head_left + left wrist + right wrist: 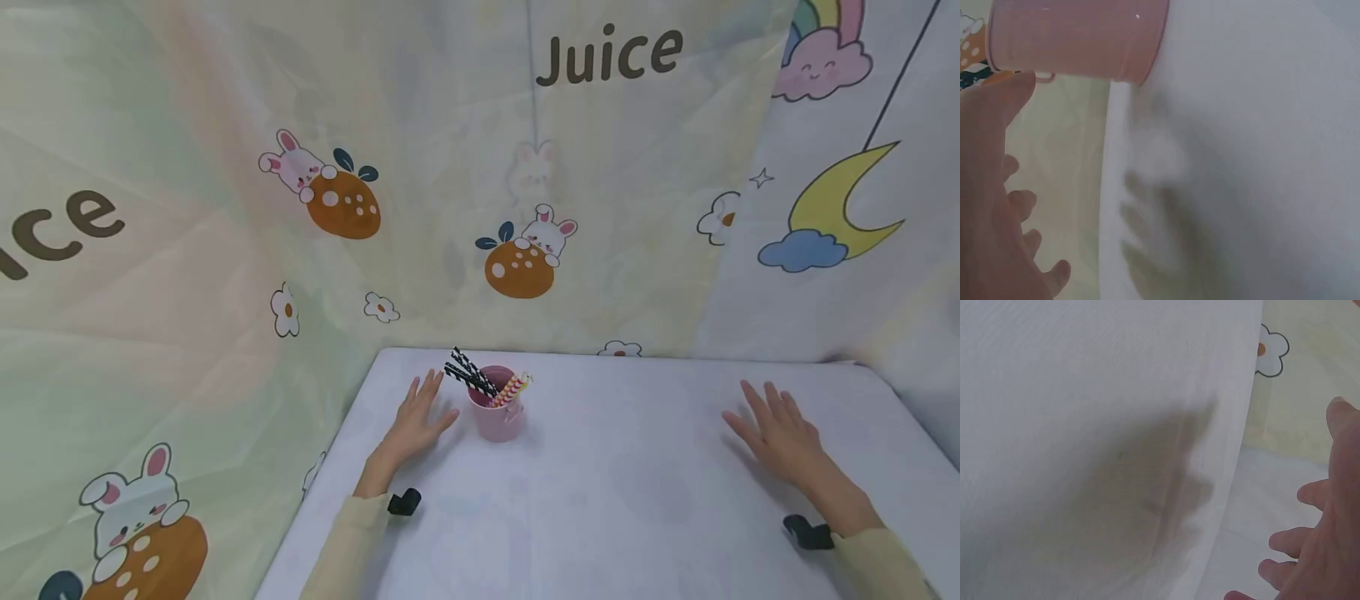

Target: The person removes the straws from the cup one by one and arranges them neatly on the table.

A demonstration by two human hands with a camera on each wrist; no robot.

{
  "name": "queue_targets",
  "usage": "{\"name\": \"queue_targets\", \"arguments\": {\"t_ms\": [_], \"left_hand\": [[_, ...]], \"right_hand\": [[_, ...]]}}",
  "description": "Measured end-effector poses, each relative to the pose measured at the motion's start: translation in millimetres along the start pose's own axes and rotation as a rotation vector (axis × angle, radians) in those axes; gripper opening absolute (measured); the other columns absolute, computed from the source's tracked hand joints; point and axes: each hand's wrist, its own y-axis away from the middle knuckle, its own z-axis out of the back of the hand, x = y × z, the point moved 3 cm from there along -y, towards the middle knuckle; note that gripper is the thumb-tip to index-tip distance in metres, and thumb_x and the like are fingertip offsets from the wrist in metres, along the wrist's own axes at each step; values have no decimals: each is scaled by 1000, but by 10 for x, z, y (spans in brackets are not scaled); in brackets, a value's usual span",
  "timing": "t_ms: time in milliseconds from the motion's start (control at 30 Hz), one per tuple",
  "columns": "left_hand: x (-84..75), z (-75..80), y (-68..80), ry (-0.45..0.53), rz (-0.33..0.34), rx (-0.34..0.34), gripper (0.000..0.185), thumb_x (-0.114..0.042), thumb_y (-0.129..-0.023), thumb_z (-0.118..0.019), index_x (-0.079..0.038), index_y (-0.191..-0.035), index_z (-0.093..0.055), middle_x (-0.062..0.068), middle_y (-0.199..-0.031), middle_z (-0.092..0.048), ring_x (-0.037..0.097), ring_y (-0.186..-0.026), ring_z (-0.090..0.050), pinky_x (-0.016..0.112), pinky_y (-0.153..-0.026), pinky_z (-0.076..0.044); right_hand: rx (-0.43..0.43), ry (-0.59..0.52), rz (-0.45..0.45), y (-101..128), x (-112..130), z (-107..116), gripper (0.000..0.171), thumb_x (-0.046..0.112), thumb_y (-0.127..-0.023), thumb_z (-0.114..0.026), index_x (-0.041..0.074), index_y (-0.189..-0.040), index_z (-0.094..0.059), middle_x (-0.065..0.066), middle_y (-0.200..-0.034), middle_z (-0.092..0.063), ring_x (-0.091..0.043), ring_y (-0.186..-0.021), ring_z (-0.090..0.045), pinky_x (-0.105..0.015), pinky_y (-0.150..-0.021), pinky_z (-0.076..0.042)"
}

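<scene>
A small pink bucket (498, 423) stands upright on the white table, left of the middle and toward the back. Black straws with white marks (469, 375) lean out of it to the left, and striped red, white and yellow straws (512, 389) lean to the right. Just left of the bucket is my left hand (412, 427), its fingers spread and holding nothing. In the left wrist view the bucket (1079, 40) fills the top, close to the thumb. Far to the right, my right hand (780, 435) hovers with spread fingers above the table, holding nothing.
The white table (600, 500) has its back edge against a printed cloth backdrop (420, 167). Another cloth side runs along the left edge. Dark wrist mounts (405, 502) show on both wrists.
</scene>
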Motion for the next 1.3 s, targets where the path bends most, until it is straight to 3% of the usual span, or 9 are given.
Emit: {"name": "queue_targets", "arguments": {"t_ms": [100,233,533,733,933,1033,1300], "left_hand": [[-91,4,-24,46,-55,41,87,-55,-96,-59,-17,-162,-17,6,-170,-13,35,-157,-2,68,-121,-16],[-173,-8,-60,94,-73,86,90,-54,-95,-61,-9,-161,-19,11,-169,-17,34,-157,-3,61,-124,-15],[-380,-64,-188,336,-101,110,95,-55,-92,-66,-13,-162,-17,18,-168,-15,37,-155,-13,60,-124,-17],[-427,-109,-242,363,-70,126,97,-59,-90,-67,-18,-162,-17,13,-168,-19,34,-155,-17,60,-122,-23],[-461,-134,-261,397,-126,137,90,-51,-92,-68,-28,-162,-17,4,-168,-21,26,-155,-20,55,-122,-27],[-490,-128,-258,399,-119,146,89,-51,-92,-68,-28,-162,-17,2,-167,-23,25,-155,-21,55,-123,-27],[-537,-110,-256,440,-163,109,85,-45,-92,-70,-16,-160,-27,8,-164,-32,31,-153,-25,58,-122,-24]], "right_hand": [[5,-14,20,-39,42,-13,84,53,-105,-40,5,-160,0,-42,-158,3,-62,-145,6,-87,-99,-11],[-10,-23,57,-116,147,-5,80,51,-105,-40,3,-160,-6,-41,-158,-3,-62,-145,-1,-87,-99,-13],[42,-50,76,-274,517,-40,81,53,-105,-41,-1,-159,-13,-41,-157,-13,-60,-143,-12,-83,-104,-16],[41,-81,145,-416,902,-84,80,53,-104,-44,-3,-157,-22,-36,-156,-26,-56,-142,-24,-73,-113,-23],[76,-91,227,-512,1299,-172,80,56,-103,-44,0,-157,-25,-31,-157,-31,-52,-142,-30,-69,-115,-26],[88,-93,264,-547,1484,-245,81,60,-102,-43,4,-158,-27,-28,-157,-34,-50,-143,-32,-67,-116,-28],[102,-114,300,-557,1994,-397,83,68,-96,-46,12,-156,-35,-17,-157,-42,-39,-144,-39,-60,-116,-35]]}}
